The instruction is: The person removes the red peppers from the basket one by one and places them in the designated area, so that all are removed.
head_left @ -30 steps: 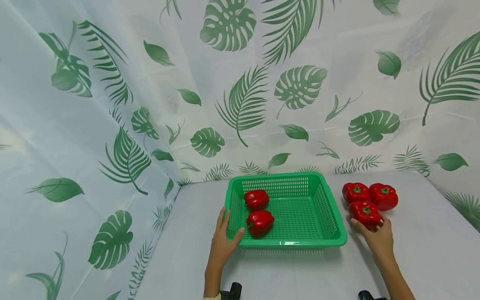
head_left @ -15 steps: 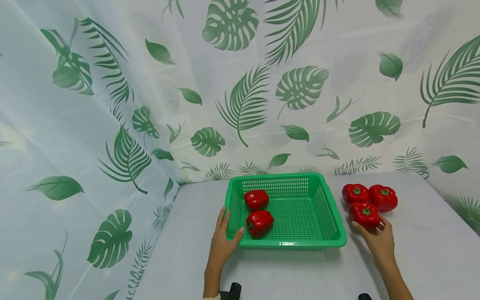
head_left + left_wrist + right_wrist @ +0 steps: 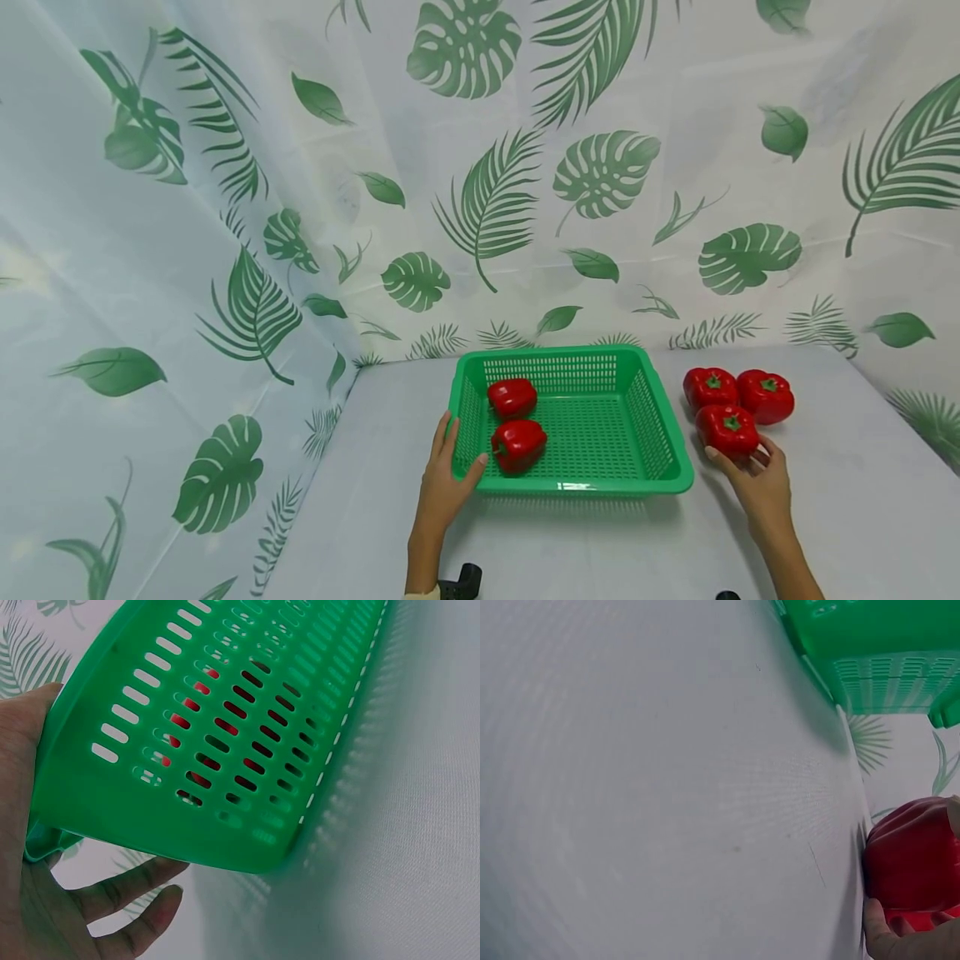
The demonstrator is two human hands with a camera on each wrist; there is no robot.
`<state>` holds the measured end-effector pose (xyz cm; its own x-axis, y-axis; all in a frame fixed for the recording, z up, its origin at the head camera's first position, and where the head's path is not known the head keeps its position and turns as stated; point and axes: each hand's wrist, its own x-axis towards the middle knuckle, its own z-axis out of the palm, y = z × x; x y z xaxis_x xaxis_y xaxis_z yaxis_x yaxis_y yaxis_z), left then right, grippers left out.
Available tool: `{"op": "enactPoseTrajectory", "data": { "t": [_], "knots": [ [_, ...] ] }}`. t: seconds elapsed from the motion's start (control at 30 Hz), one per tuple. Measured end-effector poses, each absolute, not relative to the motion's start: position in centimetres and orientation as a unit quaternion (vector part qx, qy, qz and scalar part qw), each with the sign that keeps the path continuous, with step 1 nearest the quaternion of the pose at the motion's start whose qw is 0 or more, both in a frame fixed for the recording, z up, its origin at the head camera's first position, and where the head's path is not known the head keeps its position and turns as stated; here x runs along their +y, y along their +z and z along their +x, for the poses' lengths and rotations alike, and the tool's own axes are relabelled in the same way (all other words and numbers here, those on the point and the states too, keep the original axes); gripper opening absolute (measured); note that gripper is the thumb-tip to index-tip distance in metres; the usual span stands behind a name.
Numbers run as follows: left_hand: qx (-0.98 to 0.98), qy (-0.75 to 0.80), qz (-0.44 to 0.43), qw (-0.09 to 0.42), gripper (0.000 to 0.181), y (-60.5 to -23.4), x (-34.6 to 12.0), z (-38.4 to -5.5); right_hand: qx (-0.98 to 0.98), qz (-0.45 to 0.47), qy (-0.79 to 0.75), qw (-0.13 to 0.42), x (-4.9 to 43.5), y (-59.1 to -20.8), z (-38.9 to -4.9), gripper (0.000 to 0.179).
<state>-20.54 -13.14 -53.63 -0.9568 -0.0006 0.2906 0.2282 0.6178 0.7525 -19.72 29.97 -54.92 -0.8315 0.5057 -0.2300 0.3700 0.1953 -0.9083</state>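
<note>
A green plastic basket (image 3: 577, 486) with slotted walls stands on the white table. Inside, toward its left end, lie two red bell peppers, the far one (image 3: 513, 398) and the near one (image 3: 519, 445). My left hand (image 3: 444, 483) rests against the basket's near left corner, thumb at the near rim and extended fingers along the left side. To the right of the basket, my right hand (image 3: 757, 483) grips the nearest bell pepper (image 3: 727, 429) of a cluster, fingers around its near side. That pepper (image 3: 915, 855) also shows at the right wrist view's edge, partly cut off.
Two more bell peppers, the left one (image 3: 710, 388) and the right one (image 3: 766, 396), sit just behind the gripped one. A leaf-printed white curtain (image 3: 517, 308) rises behind the table (image 3: 570, 550) and along the left side.
Almost nothing differs: my right hand has shifted very slightly around the same bell pepper. The basket, its peppers and my left hand stay in place.
</note>
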Motion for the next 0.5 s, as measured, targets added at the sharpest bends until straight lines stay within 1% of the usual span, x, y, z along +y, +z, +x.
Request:
{"op": "enactPoseTrajectory", "data": {
  "t": [0.37, 0.5],
  "knots": [
    [-0.887, -0.437, -0.064, 0.134, 0.074, -53.77, -13.19, -20.51, -0.765, -0.295, 0.568, 0.068, 29.93, -54.89, -19.22, 0.102],
    [-0.886, -0.438, -0.065, 0.137, 0.074, -53.73, -13.17, -20.55, -0.76, -0.313, 0.565, 0.077, 29.89, -54.23, -18.87, 0.098]
  ]
}}
